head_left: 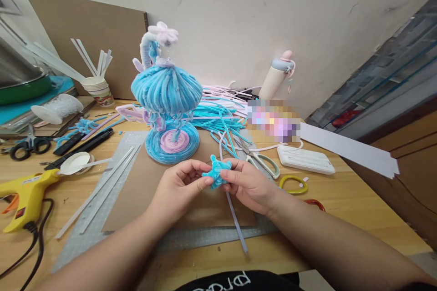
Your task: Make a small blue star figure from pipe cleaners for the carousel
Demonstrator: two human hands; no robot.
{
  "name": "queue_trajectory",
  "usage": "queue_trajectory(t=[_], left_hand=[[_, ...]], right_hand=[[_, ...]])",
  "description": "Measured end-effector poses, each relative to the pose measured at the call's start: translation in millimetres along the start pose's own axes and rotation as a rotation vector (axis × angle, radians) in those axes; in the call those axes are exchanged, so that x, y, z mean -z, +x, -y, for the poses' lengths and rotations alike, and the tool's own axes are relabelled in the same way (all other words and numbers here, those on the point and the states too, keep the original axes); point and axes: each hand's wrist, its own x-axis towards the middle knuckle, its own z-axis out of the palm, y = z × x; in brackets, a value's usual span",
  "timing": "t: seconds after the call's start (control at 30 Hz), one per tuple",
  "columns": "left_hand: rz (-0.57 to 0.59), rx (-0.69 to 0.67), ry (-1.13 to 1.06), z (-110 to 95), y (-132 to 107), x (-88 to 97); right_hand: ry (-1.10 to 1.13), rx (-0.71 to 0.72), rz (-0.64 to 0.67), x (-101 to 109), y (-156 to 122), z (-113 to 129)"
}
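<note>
Between my two hands is a small blue pipe-cleaner star, fuzzy and several-pointed. My left hand pinches its left point between thumb and fingertips. On the other side, my right hand grips it, thumb lying across its front. A pale lilac strip runs down below the right fingers onto the cardboard sheet; whether that hand holds it I cannot tell. Just behind stands a blue jellyfish-like pipe-cleaner figure over a round blue base with a pink middle.
At left lie a yellow glue gun, black scissors and clear glue sticks. Blue pipe cleaners are heaped behind. To the right are pale-handled scissors, a white power bank and a bottle.
</note>
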Motion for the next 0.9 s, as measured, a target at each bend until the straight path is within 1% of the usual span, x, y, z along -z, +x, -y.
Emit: queue_trajectory(t=[0.17, 0.27, 0.3, 0.4, 0.47, 0.5, 0.57, 0.67, 0.77, 0.83, 0.9], left_hand=[[0.009, 0.016, 0.05, 2.5, -0.4, -0.2], [0.02, -0.046, 0.148, 4.4, -1.4, 1.1], [0.025, -0.093, 0.211, 4.7, -1.9, 1.8], [0.041, -0.327, 0.491, 4.7, -3.7, 4.2], [0.062, -0.467, 0.637, 4.4, -4.6, 5.5], [0.074, -0.515, 0.68, 4.6, -4.9, 5.9], [0.099, -0.569, 0.723, 5.4, -5.0, 6.4], [0.13, -0.59, 0.74, 7.2, -4.7, 6.3], [0.149, -0.558, 0.748, 7.2, -4.9, 5.5], [0.116, -0.488, 0.733, 5.4, -5.3, 4.7], [0.027, -0.408, 0.676, 2.6, -5.1, 3.6]], right_hand=[[-0.018, 0.003, -0.02, -1.7, 0.5, 0.0], [-0.056, 0.007, -0.033, -1.8, 0.2, -1.2], [-0.068, 0.004, -0.037, -1.7, 0.2, -1.7], [-0.093, -0.003, -0.047, -1.6, 0.1, -3.0], [-0.107, -0.008, -0.057, -1.7, 0.1, -3.6], [-0.114, -0.01, -0.064, -1.7, 0.1, -3.8], [-0.125, -0.014, -0.078, -1.7, 0.3, -4.3], [-0.131, -0.014, -0.099, -1.4, 1.0, -5.0], [-0.16, 0.004, -0.094, -0.7, 1.8, -5.3], [-0.213, 0.055, -0.06, -0.1, 1.9, -5.3], [-0.264, 0.106, 0.002, 0.5, 1.3, -5.1]])
